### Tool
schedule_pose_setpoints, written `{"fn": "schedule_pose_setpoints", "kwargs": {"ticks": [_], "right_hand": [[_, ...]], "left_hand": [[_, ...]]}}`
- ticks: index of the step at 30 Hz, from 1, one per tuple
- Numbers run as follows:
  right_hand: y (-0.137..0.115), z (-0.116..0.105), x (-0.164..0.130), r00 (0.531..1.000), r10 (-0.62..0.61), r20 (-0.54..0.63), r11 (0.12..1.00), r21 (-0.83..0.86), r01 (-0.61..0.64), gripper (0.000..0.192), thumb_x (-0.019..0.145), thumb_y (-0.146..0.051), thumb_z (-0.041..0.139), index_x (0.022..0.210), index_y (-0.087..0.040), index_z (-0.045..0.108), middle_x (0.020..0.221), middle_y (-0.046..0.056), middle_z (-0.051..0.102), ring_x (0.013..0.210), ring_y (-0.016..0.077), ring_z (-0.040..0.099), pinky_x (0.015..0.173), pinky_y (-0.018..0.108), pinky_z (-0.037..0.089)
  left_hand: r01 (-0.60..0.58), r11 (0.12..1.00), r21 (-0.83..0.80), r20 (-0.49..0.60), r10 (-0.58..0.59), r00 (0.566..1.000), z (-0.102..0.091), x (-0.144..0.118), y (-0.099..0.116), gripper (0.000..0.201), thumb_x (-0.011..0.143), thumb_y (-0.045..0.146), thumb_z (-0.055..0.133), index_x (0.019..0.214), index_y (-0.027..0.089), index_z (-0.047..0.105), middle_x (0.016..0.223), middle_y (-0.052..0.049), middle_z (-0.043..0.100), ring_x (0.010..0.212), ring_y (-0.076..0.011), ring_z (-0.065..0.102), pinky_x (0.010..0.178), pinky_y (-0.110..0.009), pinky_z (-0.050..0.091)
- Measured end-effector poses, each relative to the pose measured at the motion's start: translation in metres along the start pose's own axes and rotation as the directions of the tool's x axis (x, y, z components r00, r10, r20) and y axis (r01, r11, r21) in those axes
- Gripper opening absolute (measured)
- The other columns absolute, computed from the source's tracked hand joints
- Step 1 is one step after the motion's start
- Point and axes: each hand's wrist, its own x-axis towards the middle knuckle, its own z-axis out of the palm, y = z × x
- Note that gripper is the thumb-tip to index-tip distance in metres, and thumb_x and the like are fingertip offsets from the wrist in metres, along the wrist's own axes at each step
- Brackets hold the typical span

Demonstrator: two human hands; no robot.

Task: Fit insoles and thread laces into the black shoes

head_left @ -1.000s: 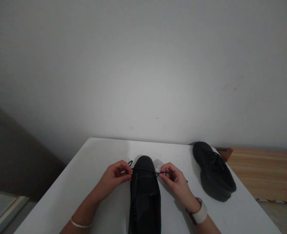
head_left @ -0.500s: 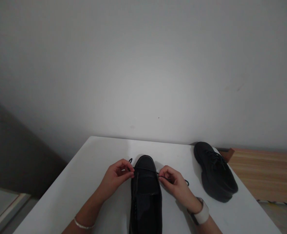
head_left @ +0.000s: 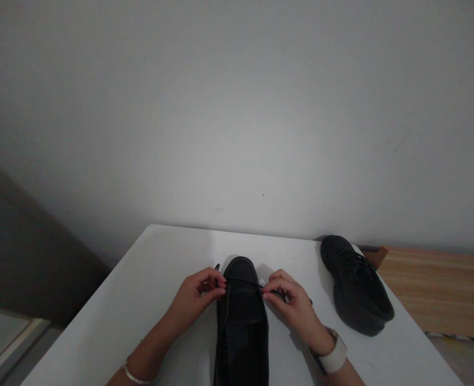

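While pinching a thin black cord-like lace (head_left: 243,280) in the grip of left hand (head_left: 195,299) and right hand (head_left: 291,303), holds it across a round-toed black shoe (head_left: 243,313) standing on the flat white table (head_left: 172,254).

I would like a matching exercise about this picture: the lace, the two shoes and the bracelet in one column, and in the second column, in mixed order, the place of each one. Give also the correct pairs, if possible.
Things
1. lace
2. near shoe
3. far shoe
4. bracelet

Places
A. on the table, between the left hand and the right hand
B. worn on the left arm
C. pinched in the fingers of both hands
D. near the table's right edge

Right pairs
1-C, 2-A, 3-D, 4-B
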Motion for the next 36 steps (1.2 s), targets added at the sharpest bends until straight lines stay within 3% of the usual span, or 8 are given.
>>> {"fn": "schedule_pose_setpoints", "kwargs": {"ticks": [8,15,21,25,28,32,34,36], "right_hand": [[-0.004,0.001,-0.001,1.000,-0.027,-0.014,0.998,-0.062,0.026,0.008,0.085,-0.030,0.072,0.085,-0.025,0.079,0.082,0.005,0.063,0.070,0.0183,0.057,0.061,0.030,0.042],[-0.012,0.005,-0.011,0.997,-0.069,-0.021,0.985,-0.157,0.065,0.014,0.093,-0.025,0.063,0.094,-0.024,0.077,0.088,0.006,0.064,0.081,0.0199,0.061,0.071,0.030,0.048],[-0.021,0.009,-0.019,0.996,-0.089,0.005,0.955,-0.283,0.086,0.019,0.096,-0.019,0.055,0.106,-0.022,0.071,0.089,0.005,0.065,0.079,0.0194,0.060,0.071,0.031,0.049],[-0.024,0.008,-0.017,0.994,-0.112,-0.003,0.923,-0.370,0.103,0.026,0.094,-0.016,0.058,0.118,-0.021,0.066,0.085,0.004,0.068,0.075,0.0203,0.061,0.071,0.032,0.050],[-0.027,0.007,-0.016,0.995,-0.087,0.043,0.896,-0.433,0.098,0.025,0.095,-0.016,0.055,0.117,-0.019,0.067,0.088,0.007,0.070,0.080,0.0225,0.063,0.075,0.036,0.052],[-0.043,0.008,-0.015,0.991,-0.015,0.133,0.865,-0.496,0.079,0.036,0.095,-0.008,0.042,0.121,-0.017,0.066,0.097,0.011,0.070,0.090,0.0247,0.065,0.082,0.039,0.053],[-0.056,0.008,-0.013,0.985,0.026,0.171,0.855,-0.514,0.067,0.042,0.093,-0.004,0.038,0.123,-0.016,0.064,0.101,0.012,0.069,0.094,0.0245,0.065,0.085,0.039,0.053],[-0.070,0.008,-0.010,0.979,0.076,0.192,0.840,-0.541,0.041,0.038,0.095,-0.007,0.038,0.121,-0.015,0.065,0.102,0.012,0.069,0.096,0.0246,0.066,0.087,0.039,0.052]], "left_hand": [[-0.089,0.979,0.183,-0.017,0.093,0.995,-0.007,0.002,-0.002,0.006,0.075,0.029,0.080,0.072,0.024,0.077,0.071,-0.003,0.071,0.070,-0.0215,0.063,0.069,-0.029,0.044],[-0.220,0.921,0.323,0.087,0.202,0.975,-0.007,-0.009,0.003,0.014,0.091,0.029,0.064,0.092,0.027,0.078,0.087,-0.005,0.075,0.082,-0.0229,0.069,0.076,-0.029,0.049],[-0.207,0.853,0.480,0.055,0.205,0.977,0.000,-0.017,0.006,0.012,0.092,0.022,0.059,0.095,0.022,0.070,0.089,-0.003,0.073,0.081,-0.0209,0.067,0.078,-0.032,0.052],[-0.199,0.782,0.591,0.049,0.211,0.976,0.005,-0.020,0.007,0.011,0.092,0.015,0.056,0.092,0.020,0.066,0.088,-0.003,0.070,0.080,-0.0206,0.066,0.076,-0.033,0.053],[-0.249,0.695,0.674,0.078,0.268,0.960,0.006,-0.021,0.010,0.014,0.094,0.015,0.055,0.090,0.021,0.067,0.089,-0.004,0.067,0.086,-0.0227,0.064,0.078,-0.035,0.053],[-0.270,0.559,0.784,0.076,0.345,0.936,0.006,-0.021,0.019,0.015,0.090,0.009,0.058,0.087,0.020,0.068,0.114,-0.011,0.061,0.102,-0.0285,0.058,0.085,-0.043,0.053],[-0.290,0.527,0.799,0.118,0.336,0.934,0.007,-0.019,0.023,0.017,0.090,0.006,0.057,0.087,0.018,0.067,0.118,-0.013,0.059,0.105,-0.0292,0.057,0.088,-0.044,0.052],[-0.309,0.540,0.783,0.186,0.271,0.944,0.008,-0.017,0.027,0.018,0.092,0.005,0.053,0.089,0.017,0.066,0.108,-0.011,0.064,0.100,-0.0262,0.060,0.087,-0.041,0.053]]}}
